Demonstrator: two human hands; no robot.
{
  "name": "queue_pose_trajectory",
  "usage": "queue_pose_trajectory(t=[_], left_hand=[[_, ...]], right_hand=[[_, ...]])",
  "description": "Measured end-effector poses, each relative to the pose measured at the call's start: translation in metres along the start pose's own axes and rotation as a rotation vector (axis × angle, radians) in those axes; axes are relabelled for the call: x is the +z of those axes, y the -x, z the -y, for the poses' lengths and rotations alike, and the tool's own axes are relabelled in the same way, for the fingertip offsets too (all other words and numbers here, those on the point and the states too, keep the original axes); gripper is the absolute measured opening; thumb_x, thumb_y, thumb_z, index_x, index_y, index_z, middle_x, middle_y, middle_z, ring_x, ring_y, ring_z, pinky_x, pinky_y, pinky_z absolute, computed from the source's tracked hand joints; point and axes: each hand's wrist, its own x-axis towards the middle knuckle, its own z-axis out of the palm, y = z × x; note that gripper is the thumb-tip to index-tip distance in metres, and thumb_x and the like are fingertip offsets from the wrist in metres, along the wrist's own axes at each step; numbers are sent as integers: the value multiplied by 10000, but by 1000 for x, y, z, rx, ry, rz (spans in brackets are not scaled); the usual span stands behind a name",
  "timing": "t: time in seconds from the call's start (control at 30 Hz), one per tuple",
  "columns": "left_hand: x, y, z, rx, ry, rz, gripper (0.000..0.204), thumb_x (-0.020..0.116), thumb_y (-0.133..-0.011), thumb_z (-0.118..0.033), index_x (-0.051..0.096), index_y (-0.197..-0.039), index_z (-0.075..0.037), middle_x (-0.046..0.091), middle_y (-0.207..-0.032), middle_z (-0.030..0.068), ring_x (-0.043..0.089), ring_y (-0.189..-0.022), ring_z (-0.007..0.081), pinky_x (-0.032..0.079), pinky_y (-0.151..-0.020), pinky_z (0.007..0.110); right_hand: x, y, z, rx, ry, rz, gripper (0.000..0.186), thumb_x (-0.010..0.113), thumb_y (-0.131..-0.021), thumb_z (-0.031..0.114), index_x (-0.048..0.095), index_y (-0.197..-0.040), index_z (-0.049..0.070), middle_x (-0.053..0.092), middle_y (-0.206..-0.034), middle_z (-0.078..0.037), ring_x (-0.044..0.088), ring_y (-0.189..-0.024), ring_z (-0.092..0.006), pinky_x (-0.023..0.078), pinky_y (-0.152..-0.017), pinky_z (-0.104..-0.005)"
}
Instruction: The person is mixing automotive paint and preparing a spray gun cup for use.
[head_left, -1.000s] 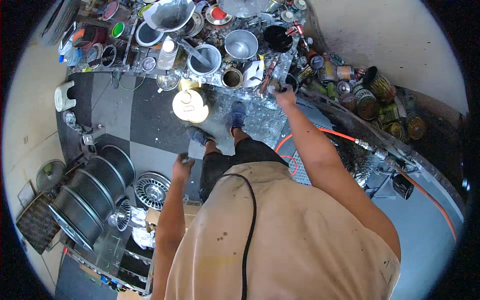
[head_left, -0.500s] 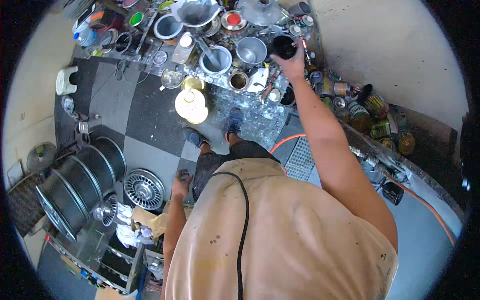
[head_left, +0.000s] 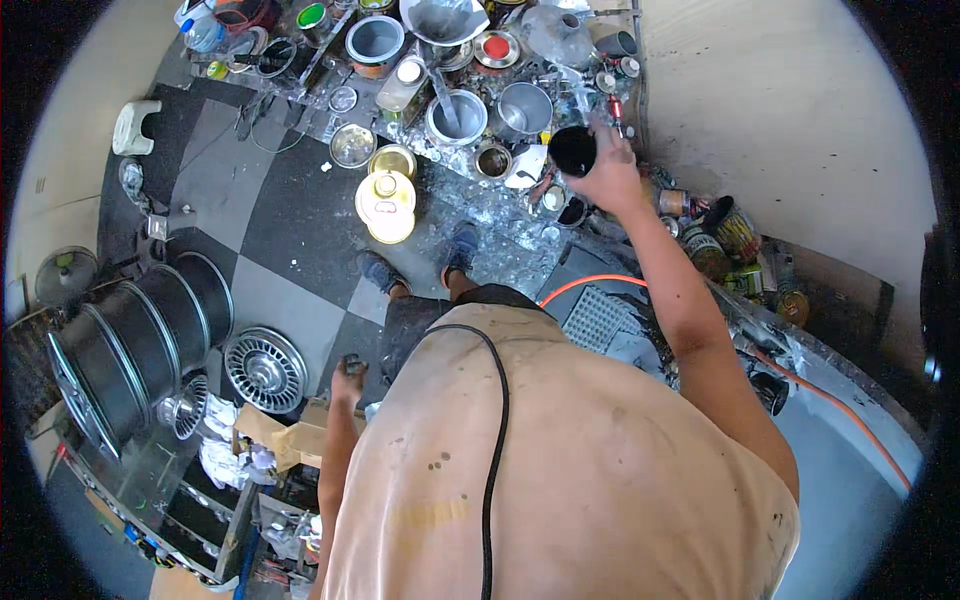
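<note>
Toward the far right of a crowded, paint-spattered bench (head_left: 316,112), a round black container (head_left: 570,153) is held by the grip of the right hand (head_left: 610,178). The fingers are wrapped around the container's right side, slightly blurred, and are spread only as wide as its body. Its dark mouth is turned up toward the viewer; whether its base is touching anything cannot be told.

Just left of the container, a silvery metal pot (head_left: 525,110) is seen, and beside that a grey pot (head_left: 440,127) in which a flat stirring stick (head_left: 447,108) is propped. A small open tin (head_left: 493,160) is placed nearer than these two, and a small pale-topped jar (head_left: 553,198) is seen just on the near side of the black container. Farther off, a round tin with a red centre (head_left: 497,47) is set among other vessels.

Well apart, near and to the left, the grip of the left hand (head_left: 347,380) is lowered beside the person's dark shorts. Its fingers are partly curled; whether anything is held there cannot be told.

Pale yellow tins (head_left: 386,208) are grouped beyond the person's shoes on the checkered floor. At the left, a large dark drum (head_left: 150,335) and a silver wheel cover (head_left: 265,370) are seen. At the right, an orange hose (head_left: 600,281) is looped behind the raised forearm.
</note>
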Motion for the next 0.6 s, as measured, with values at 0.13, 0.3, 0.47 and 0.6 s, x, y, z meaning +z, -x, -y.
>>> queue_pose_trajectory(t=[0.13,0.3,0.47,0.6], left_hand=[[2,-9,-3,-56,-70,-4,379,699,-877,-238,606,-1185,-38,697,-978,123,646,-848,247,509,-766,349],[11,-17,-33,-22,-6,-66,316,680,-890,-222,625,-1145,-43,688,-958,97,621,-814,207,492,-742,316],[14,-9,-6,1,107,-131,288,679,-892,-211,633,-1122,-43,687,-961,94,616,-809,205,489,-747,314],[30,1,33,-32,160,-123,318,699,-881,-223,628,-1131,-40,695,-986,118,638,-841,247,504,-778,345]], right_hand=[[-3,4,48,-68,160,172,1018,852,-616,362,373,-1459,54,556,-1241,-194,591,-1040,-377,477,-930,-457],[15,-3,72,-89,292,350,1063,843,-595,383,345,-1477,60,529,-1287,-200,581,-1036,-413,463,-930,-491],[31,-21,89,-90,385,495,1105,850,-572,392,327,-1488,63,518,-1302,-201,575,-1036,-435,454,-926,-519],[37,-30,98,-74,498,583,1123,854,-566,404,317,-1490,59,524,-1295,-196,573,-1036,-443,450,-924,-532]])
